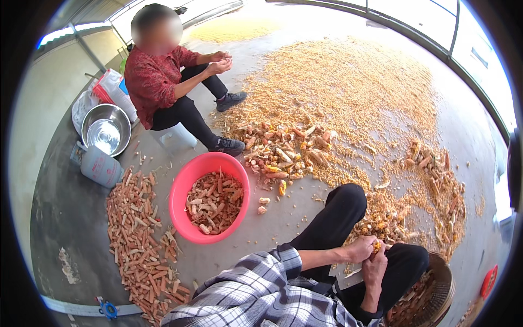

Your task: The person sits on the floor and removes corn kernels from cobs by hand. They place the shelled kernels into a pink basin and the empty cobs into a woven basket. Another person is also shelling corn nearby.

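My left hand (360, 249) and my right hand (374, 265) meet between my knees, both closed around a small corn cob (376, 246). Yellow kernels show on the part of the cob between my fingers; the rest is hidden. Just beyond my hands, loose kernels and cobs (382, 222) lie heaped on the floor. A woven basket (447, 282) with bare cobs in it stands beside my right leg.
A co-worker (157, 81) sits on a stool near a cob pile (286, 153). Spread kernels (347, 81) cover the floor ahead. To the left are a pink basin (177, 204) of cobs, bare cobs (139, 245), a gas cylinder (100, 166) and a steel bowl (106, 131).
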Tool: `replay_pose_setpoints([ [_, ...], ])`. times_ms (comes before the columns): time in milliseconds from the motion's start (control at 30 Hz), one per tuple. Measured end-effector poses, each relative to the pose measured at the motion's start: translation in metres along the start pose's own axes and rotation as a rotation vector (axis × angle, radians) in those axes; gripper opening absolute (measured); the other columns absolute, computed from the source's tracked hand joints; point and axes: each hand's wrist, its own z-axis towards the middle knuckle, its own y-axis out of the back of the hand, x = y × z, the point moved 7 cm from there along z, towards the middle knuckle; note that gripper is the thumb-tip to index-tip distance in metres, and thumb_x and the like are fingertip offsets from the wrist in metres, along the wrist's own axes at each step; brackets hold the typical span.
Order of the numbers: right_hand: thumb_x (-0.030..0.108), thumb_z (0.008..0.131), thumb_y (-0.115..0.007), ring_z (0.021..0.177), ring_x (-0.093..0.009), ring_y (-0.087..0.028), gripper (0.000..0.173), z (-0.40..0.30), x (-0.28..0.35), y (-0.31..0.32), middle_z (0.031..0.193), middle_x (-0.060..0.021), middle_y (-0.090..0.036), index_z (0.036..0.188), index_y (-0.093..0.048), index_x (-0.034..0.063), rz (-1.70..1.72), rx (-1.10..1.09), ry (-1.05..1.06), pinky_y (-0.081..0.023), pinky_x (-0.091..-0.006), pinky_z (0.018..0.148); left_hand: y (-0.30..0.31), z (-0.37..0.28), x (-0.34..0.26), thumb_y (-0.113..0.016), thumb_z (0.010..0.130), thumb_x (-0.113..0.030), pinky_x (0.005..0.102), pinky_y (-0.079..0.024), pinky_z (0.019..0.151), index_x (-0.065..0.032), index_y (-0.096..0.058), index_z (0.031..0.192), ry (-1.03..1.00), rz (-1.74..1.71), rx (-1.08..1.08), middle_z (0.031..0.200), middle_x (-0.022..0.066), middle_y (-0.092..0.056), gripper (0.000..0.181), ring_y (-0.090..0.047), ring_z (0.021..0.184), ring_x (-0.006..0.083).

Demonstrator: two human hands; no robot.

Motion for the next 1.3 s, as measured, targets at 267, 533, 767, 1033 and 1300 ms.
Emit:
replay_pose_setpoints([
  [267,0.011,0.084,-0.058,0.08,-0.035,-0.064,0.04,0.003,-0.008,0.004,0.082,-0.0211,-0.063,0.121,-0.043,0.0045,0.212,-0.119,-0.044,-0.047,-0.0384,0.068,-0.004,0.01,-0.01,-0.04,0.08,-0.009,0.0355,-0.046,0.073,0.0047,-0.054,0.093,0.023,-0.14,0.085,0.083,0.0178,-0.061,0.023,-0.06,0.081,0.0218],
  [533,-0.002,0.08,-0.061,0.094,-0.017,-0.057,0.056,0.002,-0.006,-0.019,0.107,-0.0094,-0.058,0.131,-0.038,0.0011,0.635,-0.052,0.075,-0.047,-0.0273,0.078,0.015,-0.007,-0.047,-0.053,0.089,-0.035,0.0352,-0.046,0.07,0.0008,-0.054,0.093,0.046,-0.038,0.134,0.08,0.0148,-0.063,0.036,-0.061,0.076,0.0223],
  [767,0.003,0.08,-0.065,0.084,-0.009,-0.054,0.062,-0.005,0.0,-0.014,0.104,-0.0021,-0.055,0.134,-0.036,0.0027,0.844,0.111,-0.09,-0.045,-0.0195,0.065,0.012,-0.007,-0.042,-0.053,0.089,-0.036,0.0359,-0.048,0.069,0.0,-0.056,0.091,0.052,-0.016,0.093,0.076,0.0167,-0.063,0.037,-0.064,0.076,0.0238],
  [1033,0.008,0.08,-0.063,0.057,-0.001,-0.046,0.063,0.003,-0.014,-0.027,0.086,0.0034,-0.055,0.136,-0.035,0.0052,1.0,-0.023,-0.023,-0.034,-0.0148,0.046,0.016,0.0,-0.032,-0.06,0.086,-0.035,0.0304,-0.049,0.063,-0.0006,-0.061,0.088,0.085,-0.116,0.055,0.075,0.0081,-0.065,0.035,-0.061,0.07,0.0139],
  [1300,-0.002,0.074,-0.047,0.034,-0.004,-0.032,0.024,-0.011,-0.002,-0.02,0.051,0.0058,-0.039,0.096,-0.051,0.0066,1.17,0.131,-0.314,-0.024,-0.019,0.032,0.004,0.004,-0.022,-0.059,0.086,-0.026,0.0272,-0.047,0.07,-0.0004,-0.059,0.093,0.14,-0.192,0.215,0.083,0.0066,-0.062,0.026,-0.057,0.077,0.0111],
])
